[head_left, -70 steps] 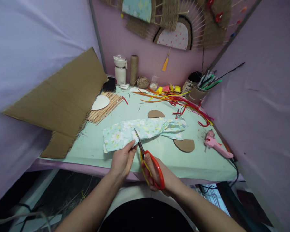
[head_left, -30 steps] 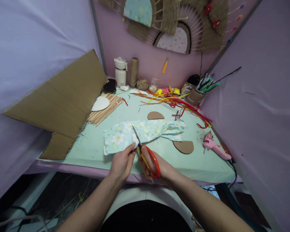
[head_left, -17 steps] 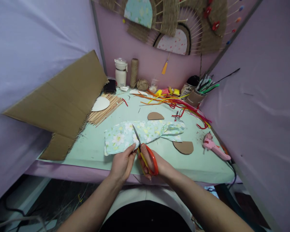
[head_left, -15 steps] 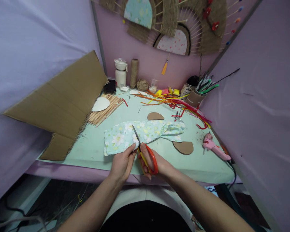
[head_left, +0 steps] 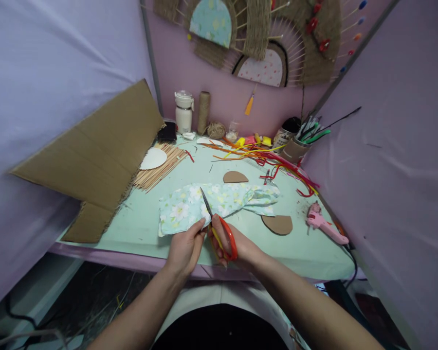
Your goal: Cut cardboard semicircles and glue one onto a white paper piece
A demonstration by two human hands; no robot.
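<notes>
A floral light-blue fabric [head_left: 178, 210] lies across the front of the table, bunched up toward its right end. My left hand [head_left: 186, 245] pinches its near edge between thumb and fingers. In my right hand [head_left: 222, 238] is a pair of scissors [head_left: 230, 245] with red and yellow handles, its dark blades pointing away over the fabric. The lower blade is hidden, perhaps beneath the cloth. Just beyond the fabric rests a cardboard half-circle [head_left: 235, 177]; another cardboard half-circle [head_left: 279, 225] is partly under its right end.
A large cardboard sheet [head_left: 95, 141] leans at the left beside thin wooden sticks [head_left: 160, 170]. A pink glue gun [head_left: 323, 223] lies at the right. Colourful strips [head_left: 263, 155], a white bottle [head_left: 183, 112], twine [head_left: 216, 130] and a pen holder [head_left: 295, 148] occupy the back.
The scissor handles have drawn slightly closer together. Both hands keep their places on the fabric, and the whole view has shifted a little.
</notes>
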